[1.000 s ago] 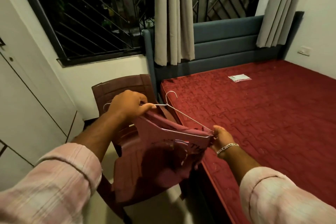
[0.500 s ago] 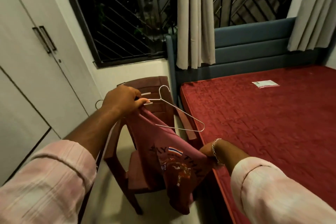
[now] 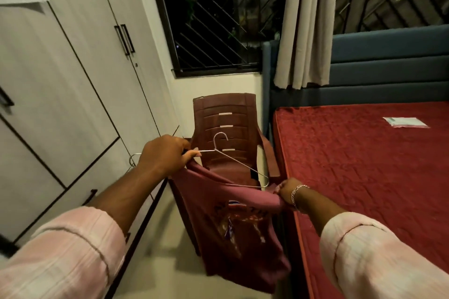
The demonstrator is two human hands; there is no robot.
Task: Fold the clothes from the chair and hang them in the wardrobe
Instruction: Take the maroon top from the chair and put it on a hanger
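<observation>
The left hand [image 3: 165, 155] curls its fingers round one end of a thin wire hanger [image 3: 239, 168] together with a corner of a soft maroon T-shirt [image 3: 233, 230]. The right hand [image 3: 288, 192] pinches the shirt's other shoulder, bunching the cloth. The shirt sags between them, its printed front facing up, in front of a ribbed brown plastic chair [image 3: 226, 116]. The white wardrobe [image 3: 73, 75] stands to the left, doors closed. A quilted red mattress [image 3: 364, 165] carries a flat clear packet [image 3: 404, 122].
</observation>
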